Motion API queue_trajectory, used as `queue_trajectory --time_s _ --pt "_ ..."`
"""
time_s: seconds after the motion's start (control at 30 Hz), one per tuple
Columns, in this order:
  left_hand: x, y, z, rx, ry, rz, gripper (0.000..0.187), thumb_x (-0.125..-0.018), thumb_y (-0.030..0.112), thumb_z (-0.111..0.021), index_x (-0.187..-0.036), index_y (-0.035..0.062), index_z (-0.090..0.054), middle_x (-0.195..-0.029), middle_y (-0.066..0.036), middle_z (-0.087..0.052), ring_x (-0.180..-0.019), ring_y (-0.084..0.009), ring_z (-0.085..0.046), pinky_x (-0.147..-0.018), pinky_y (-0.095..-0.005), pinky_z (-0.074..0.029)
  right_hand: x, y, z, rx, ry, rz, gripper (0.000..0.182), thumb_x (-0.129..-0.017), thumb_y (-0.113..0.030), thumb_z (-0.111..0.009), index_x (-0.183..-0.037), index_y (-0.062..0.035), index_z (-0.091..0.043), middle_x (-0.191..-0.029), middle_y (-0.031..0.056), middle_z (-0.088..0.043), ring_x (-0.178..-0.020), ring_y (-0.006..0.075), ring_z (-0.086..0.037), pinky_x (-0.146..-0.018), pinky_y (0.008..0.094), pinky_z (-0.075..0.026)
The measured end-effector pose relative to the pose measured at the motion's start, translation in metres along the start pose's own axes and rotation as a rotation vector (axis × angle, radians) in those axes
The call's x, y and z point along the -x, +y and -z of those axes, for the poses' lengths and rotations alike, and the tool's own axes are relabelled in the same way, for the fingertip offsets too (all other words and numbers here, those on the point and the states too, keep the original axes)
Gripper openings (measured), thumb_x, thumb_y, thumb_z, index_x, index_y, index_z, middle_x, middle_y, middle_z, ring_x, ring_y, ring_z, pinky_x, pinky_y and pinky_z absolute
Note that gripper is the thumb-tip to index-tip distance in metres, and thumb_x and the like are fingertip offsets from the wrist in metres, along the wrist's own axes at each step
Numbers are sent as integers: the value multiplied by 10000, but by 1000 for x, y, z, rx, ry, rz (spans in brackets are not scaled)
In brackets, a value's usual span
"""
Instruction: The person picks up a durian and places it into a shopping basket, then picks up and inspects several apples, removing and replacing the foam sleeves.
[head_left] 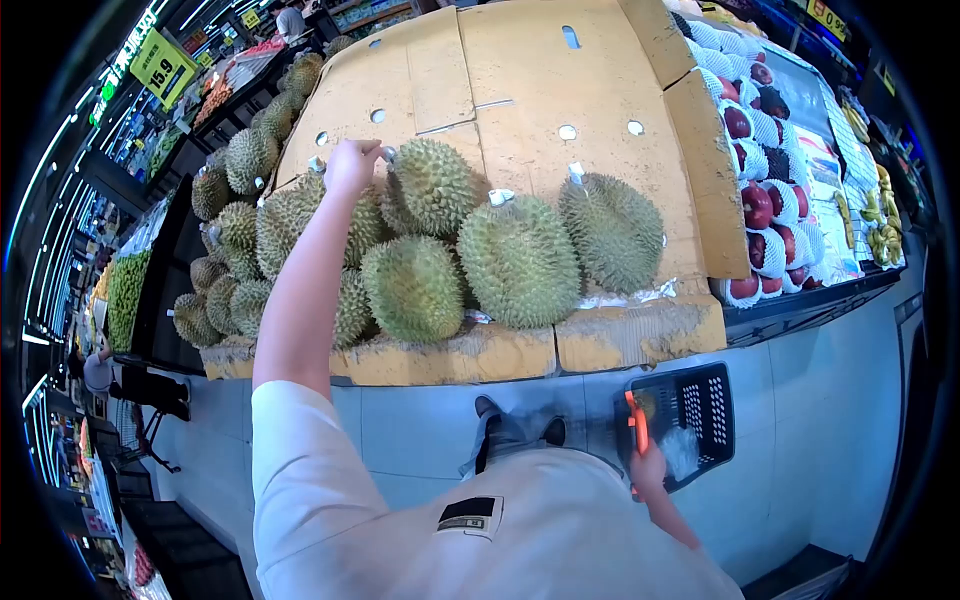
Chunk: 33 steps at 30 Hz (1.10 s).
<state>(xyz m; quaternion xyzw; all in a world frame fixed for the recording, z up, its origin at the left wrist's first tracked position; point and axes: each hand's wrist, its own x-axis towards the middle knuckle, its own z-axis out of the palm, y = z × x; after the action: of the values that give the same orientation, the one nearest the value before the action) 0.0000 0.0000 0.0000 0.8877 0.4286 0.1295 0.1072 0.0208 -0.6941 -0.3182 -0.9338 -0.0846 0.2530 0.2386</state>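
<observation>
My left hand [350,167] reaches over the display, fingers closed at the pale-wrapped stem of a spiky green durian [432,187]. Its fingertips are partly hidden. In front of that fruit lies a rounder durian [412,290]. A large durian [520,262] with a white-wrapped stem is beside it, and a browner durian [612,235] is farther right. Low at my right side, my right hand [648,466] is wrapped round the orange handle [637,425] of a black shopping basket [708,412]. Inside the basket are a clear plastic bag [681,452] and a small yellowish-green item.
Cardboard [520,60] lines the durian stand, with a worn front edge [640,335]. More durians [250,158] are piled on the left. Red fruits in foam nets [757,207] fill the right-hand stand. A person with a cart [150,395] is at far left.
</observation>
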Motion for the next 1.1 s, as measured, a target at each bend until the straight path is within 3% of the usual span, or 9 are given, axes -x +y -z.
queue_trajectory --time_s 0.2,0.33,0.43,0.47,0.6,0.83,0.93,0.97,1.1 --pt "227 52 -17 38 493 -422 234 -866 211 -751 -721 60 -646 -633 -82 -643 -532 -166 -609 -503 -296 -475 6 8 -1 41 -8 -5 293 -832 -231 -637 -1046 -38 -587 -893 254 -679 -888 463 -644 -794 544 -500" --pt "391 13 -98 282 168 31 441 -905 235 -691 -577 26 -482 -507 -168 -491 -432 -320 -463 -438 -401 -374 3 -1 5 17 -75 -9 329 -843 -283 -643 -1052 -35 -588 -924 248 -686 -917 463 -643 -817 544 -501" --pt "525 -68 -223 207 -297 604 455 -980 404 -479 -900 13 -695 -788 -267 -640 -763 -388 -654 -712 -464 -499 -1 -17 32 184 -184 -42 407 -873 -405 -621 -1066 -46 -609 -956 234 -698 -948 425 -663 -839 516 -512" --pt "586 -109 -251 71 -645 529 445 -942 430 -520 -1130 68 -698 -1091 -278 -664 -1102 -432 -619 -952 -466 -480 -5 -23 44 371 -300 17 469 -879 -468 -601 -1102 -56 -616 -981 220 -704 -966 403 -671 -849 498 -517" --pt "734 -177 -241 -1 -1057 668 383 -945 359 -523 -1132 69 -689 -1049 -221 -686 -990 -374 -648 -857 -443 -510 -31 -73 106 728 -623 300 477 -911 -515 -547 -1022 -81 -712 -1056 171 -710 -1009 355 -673 -887 456 -515" --pt "713 -193 -229 -15 -1046 562 289 -949 235 -528 -1137 70 -672 -977 -122 -724 -796 -274 -700 -691 -403 -564 -75 -267 206 77 41 1000 144 -945 -180 -557 -1005 -68 -624 -857 213 -669 -839 416 -648 -725 490 -504" --pt "628 -172 -278 148 -948 537 228 -935 170 -555 -1099 56 -665 -881 -91 -726 -695 -203 -696 -580 -355 -557 -124 -353 208 7 215 1035 147 -918 -151 -548 -1022 -66 -610 -884 184 -677 -872 370 -664 -728 455 -514" --pt "595 -147 -286 470 -615 985 205 -935 153 -551 -1061 38 -665 -842 -101 -713 -652 -188 -675 -545 -355 -536 -148 -375 201 5 280 1017 172 -906 -193 -567 -1014 -69 -619 -895 174 -683 -881 356 -668 -741 450 -518" --pt "504 -95 -288 798 -287 601 196 -948 135 -521 -1046 28 -653 -856 -109 -716 -770 -190 -691 -680 -332 -543 -185 -436 182 276 481 887 287 -841 -322 -643 -1000 -85 -673 -937 138 -708 -906 320 -685 -783 434 -532"
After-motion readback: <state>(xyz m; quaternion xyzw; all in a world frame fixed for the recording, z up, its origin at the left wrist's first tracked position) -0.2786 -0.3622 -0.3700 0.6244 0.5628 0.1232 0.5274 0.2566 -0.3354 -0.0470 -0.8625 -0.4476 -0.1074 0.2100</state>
